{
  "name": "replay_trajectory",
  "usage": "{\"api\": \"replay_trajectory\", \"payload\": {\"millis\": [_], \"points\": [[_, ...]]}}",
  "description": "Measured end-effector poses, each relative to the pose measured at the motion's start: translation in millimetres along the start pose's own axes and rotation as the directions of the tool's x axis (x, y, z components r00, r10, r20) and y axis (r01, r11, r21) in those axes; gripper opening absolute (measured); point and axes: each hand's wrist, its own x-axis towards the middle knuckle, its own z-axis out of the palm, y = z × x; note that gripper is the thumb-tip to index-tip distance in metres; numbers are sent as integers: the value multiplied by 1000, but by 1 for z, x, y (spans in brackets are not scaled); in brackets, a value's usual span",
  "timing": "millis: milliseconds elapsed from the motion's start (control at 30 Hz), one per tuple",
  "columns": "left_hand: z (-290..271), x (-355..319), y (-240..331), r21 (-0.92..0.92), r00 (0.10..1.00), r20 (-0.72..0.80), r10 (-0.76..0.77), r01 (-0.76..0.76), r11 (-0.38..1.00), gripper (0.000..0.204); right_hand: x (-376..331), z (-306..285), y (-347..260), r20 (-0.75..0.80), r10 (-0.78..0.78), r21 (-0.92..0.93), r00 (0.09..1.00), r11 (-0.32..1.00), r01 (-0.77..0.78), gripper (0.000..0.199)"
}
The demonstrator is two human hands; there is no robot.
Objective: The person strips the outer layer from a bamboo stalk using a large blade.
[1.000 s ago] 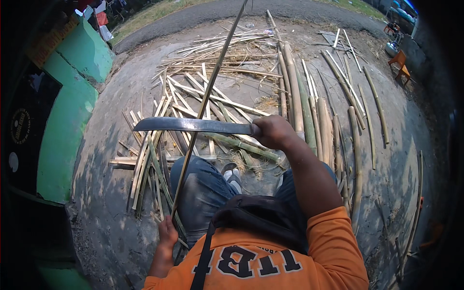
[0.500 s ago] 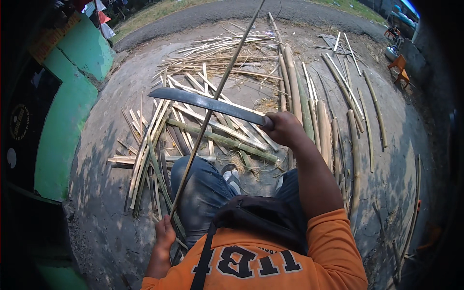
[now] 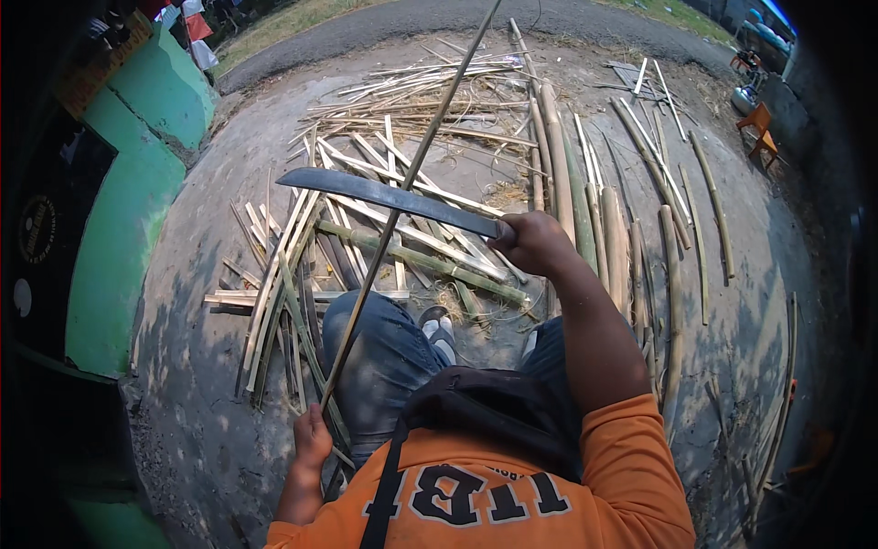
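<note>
Bamboo strip [image 3: 402, 197], long and thin, is running from the person's lap at seven o'clock up past the frame's top edge at twelve o'clock. Left hand [image 3: 309, 441] is closing fully around its lower end, beside the left knee. Right hand [image 3: 533, 242] is wrapping fully around the handle of a machete [image 3: 389, 195], whose dark, curved blade is pointing toward nine o'clock and crossing the strip near its middle; whether the edge is touching the strip cannot be told. Person is sitting in an orange shirt [image 3: 512, 485], with a dark bag [image 3: 489, 416] on the lap, jeans-clad legs stretching forward to grey shoes [image 3: 439, 331]. Split bamboo slats [image 3: 302, 265] are lying scattered on the concrete ground [image 3: 210, 366] from ten to twelve o'clock; whole bamboo poles [image 3: 585, 210] are lying from one to three o'clock. Green wall [image 3: 128, 210] is standing at nine o'clock.

Risk, as judged: the strip looks springy and is held at one end only, so a blade meeting it could glance off and slide down toward the left hand or knee.
</note>
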Motion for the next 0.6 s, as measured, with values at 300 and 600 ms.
{"api": "replay_trajectory", "payload": {"millis": [300,600], "points": [[6,0,-8,-45,999,6,-36,36,998,69,-4,12,-17,-4,-144,39,990,989,144,14],[3,0,-10,-45,996,42,-75,77,996,66,-2,1,-23,106,-197,-112,975,972,209,13]]}}
